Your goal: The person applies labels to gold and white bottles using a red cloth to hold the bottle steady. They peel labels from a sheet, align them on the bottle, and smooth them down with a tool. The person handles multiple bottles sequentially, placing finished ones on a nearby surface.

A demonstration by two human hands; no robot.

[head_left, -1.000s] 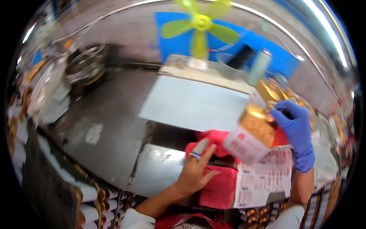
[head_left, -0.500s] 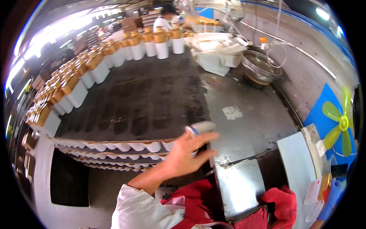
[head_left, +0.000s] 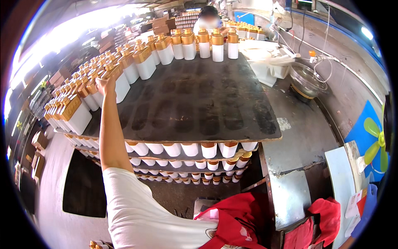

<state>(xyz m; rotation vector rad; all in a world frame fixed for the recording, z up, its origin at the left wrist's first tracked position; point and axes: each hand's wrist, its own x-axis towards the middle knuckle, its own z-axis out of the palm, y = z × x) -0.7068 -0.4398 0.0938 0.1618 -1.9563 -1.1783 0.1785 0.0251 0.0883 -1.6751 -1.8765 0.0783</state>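
Stretched the left hand [head_left: 106, 84] far out over the left part of a dark board [head_left: 195, 99]. Had the fingers at the gold upper part of a white bottle [head_left: 122, 88], apparently in contact, among the crowded gold-topped bottles [head_left: 146, 69] along the board's left side. Saw the bottle's white body just to the right of the fingers and lower than the gold part. Could not tell whether clenched around the bottle or only resting against it, with the fingertips too small and crowded to read. Had the blue-gloved right hand [head_left: 368, 211] at the far right rim, just beside a printed white container [head_left: 353, 204]. Could not tell the grip there either, with much of the glove cut off. Saw a red cloth [head_left: 326, 218] near that glove, beside the metal desk [head_left: 290, 189].
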